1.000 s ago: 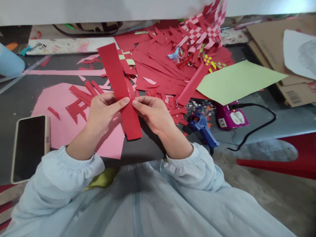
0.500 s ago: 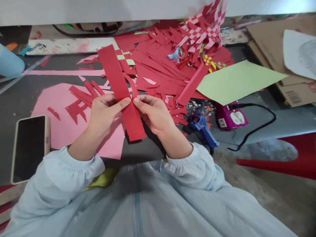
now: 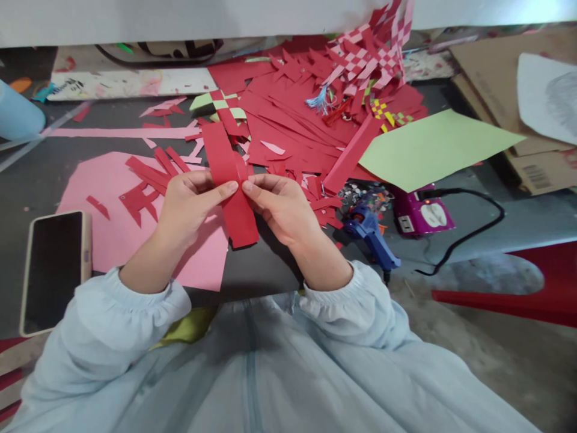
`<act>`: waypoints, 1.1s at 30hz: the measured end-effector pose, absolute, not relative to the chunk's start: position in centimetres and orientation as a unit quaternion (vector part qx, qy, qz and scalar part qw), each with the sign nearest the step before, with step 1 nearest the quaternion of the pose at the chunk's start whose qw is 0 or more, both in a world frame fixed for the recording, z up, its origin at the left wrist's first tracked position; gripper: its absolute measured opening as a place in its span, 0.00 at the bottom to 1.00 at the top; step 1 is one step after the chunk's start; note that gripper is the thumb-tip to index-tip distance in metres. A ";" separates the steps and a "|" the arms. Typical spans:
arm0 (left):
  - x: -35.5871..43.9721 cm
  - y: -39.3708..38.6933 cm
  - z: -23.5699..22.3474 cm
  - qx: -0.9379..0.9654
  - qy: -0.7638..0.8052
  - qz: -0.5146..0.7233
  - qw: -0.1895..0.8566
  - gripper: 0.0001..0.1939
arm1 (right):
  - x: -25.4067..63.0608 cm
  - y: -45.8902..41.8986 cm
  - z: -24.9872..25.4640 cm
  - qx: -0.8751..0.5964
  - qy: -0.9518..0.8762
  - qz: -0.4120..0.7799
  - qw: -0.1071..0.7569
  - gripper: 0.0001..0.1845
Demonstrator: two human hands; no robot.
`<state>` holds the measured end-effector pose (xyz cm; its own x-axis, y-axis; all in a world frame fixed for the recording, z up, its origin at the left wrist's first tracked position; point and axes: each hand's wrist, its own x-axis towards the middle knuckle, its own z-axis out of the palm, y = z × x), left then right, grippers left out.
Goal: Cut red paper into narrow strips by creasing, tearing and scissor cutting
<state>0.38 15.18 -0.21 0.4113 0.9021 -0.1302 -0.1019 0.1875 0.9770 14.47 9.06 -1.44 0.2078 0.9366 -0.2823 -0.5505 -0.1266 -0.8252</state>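
Red paper strip (image 3: 242, 221) is located between the two hands, above the dark tabletop (image 3: 256, 276), and runs at a slant from upper left to lower right. Left hand (image 3: 187, 204) pinches the strip near mid-length, thumb on the upper face; right hand (image 3: 282, 207) pinches at the right edge, its thumb tip just beside the left one. Strip ends project beyond the grip, above and below. A narrower red piece (image 3: 240, 163) curves along the right edge above the thumbs. Pink sheet (image 3: 112, 240) lies beneath and beside the left hand.
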 end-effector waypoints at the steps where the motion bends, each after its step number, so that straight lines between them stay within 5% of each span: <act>1: 0.4 15.2 -0.2 0.512 0.387 0.379 0.666 0.10 | 14.5 9.1 -1.5 -0.456 -0.210 0.593 0.630 0.18; 33: 0.5 15.2 -0.1 0.516 0.379 0.380 0.668 0.10 | 14.4 9.1 -1.6 -0.460 -0.231 0.572 0.639 0.16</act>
